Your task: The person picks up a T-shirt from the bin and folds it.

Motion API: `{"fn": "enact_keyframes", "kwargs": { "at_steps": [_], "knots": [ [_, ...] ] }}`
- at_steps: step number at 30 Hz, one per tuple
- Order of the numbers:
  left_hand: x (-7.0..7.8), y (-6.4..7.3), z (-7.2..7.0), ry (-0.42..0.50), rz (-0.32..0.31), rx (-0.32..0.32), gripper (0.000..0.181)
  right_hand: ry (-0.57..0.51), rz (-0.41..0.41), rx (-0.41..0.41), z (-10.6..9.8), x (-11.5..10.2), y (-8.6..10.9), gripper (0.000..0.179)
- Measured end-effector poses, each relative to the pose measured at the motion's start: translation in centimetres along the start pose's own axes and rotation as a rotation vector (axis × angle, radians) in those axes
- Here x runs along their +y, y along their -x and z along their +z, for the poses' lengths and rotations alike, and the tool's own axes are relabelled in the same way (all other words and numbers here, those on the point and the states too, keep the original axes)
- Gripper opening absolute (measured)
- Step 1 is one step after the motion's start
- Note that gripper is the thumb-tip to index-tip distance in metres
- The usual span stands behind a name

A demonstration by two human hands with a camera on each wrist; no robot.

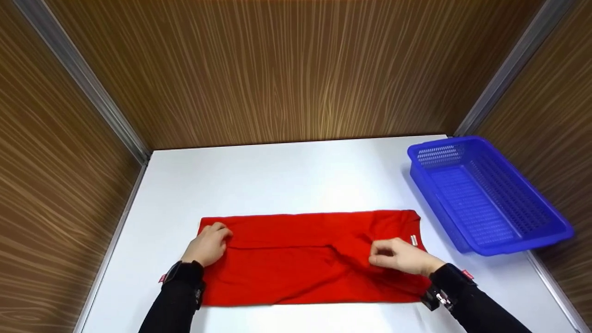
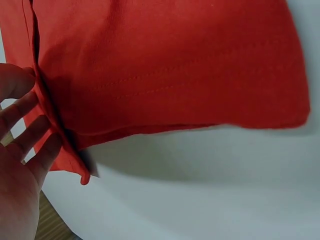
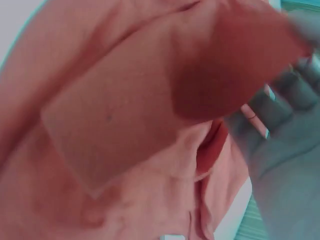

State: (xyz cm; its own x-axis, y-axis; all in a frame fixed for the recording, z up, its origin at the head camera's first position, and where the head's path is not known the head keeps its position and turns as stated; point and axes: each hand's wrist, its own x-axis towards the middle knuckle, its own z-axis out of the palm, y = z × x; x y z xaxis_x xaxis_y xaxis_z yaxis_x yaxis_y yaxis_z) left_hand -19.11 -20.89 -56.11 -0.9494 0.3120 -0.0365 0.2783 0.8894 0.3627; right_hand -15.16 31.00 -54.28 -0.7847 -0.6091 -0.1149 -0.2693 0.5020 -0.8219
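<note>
A red T-shirt point(image 1: 277, 277) lies folded lengthwise, with its white label point(image 1: 414, 240) at the right end. My left hand point(image 1: 208, 243) rests on its left end; in the left wrist view the fingers point(image 2: 37, 132) are fairly straight and touch the folded layer's edge. Near the collar end, my right hand point(image 1: 402, 256) pinches a flap of the shirt between thumb and fingers. The right wrist view shows that raised flap, which looks like a sleeve point(image 3: 115, 120), running up to the blurred fingertips.
A blue plastic basket point(image 1: 444, 212) with perforated walls stands at the right, close beside the shirt. The white table point(image 1: 277, 180) is bounded by wood-grain panels point(image 1: 296, 69) at the back and both sides.
</note>
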Motion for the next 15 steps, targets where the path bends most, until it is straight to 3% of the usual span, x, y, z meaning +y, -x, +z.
{"fn": "enact_keyframes", "kwargs": {
  "at_steps": [4, 6, 10, 13, 15],
  "knots": [
    [0.0, -0.1, -0.1, 0.007, 0.001, -0.01, 0.025, -0.255, 0.131, -0.074, -0.1, 0.0, 0.2, 0.025],
    [0.0, 0.0, -0.1, 0.007, 0.001, -0.015, 0.025, -0.27, 0.193, -0.099, 0.0, 0.2, 0.4, 0.025],
    [-0.1, 0.2, 0.0, -0.012, -0.003, -0.012, 0.027, -0.095, 0.212, -0.116, 0.6, 0.6, 0.5, 0.017],
    [0.0, 0.4, -0.1, -0.046, 0.009, -0.008, 0.032, 0.164, 0.154, -0.036, 1.0, 0.9, 0.2, 0.011],
    [0.1, 0.6, -0.1, -0.075, 0.022, -0.007, 0.036, 0.295, 0.157, 0.015, 1.2, 0.7, -0.1, 0.011]
  ]
}}
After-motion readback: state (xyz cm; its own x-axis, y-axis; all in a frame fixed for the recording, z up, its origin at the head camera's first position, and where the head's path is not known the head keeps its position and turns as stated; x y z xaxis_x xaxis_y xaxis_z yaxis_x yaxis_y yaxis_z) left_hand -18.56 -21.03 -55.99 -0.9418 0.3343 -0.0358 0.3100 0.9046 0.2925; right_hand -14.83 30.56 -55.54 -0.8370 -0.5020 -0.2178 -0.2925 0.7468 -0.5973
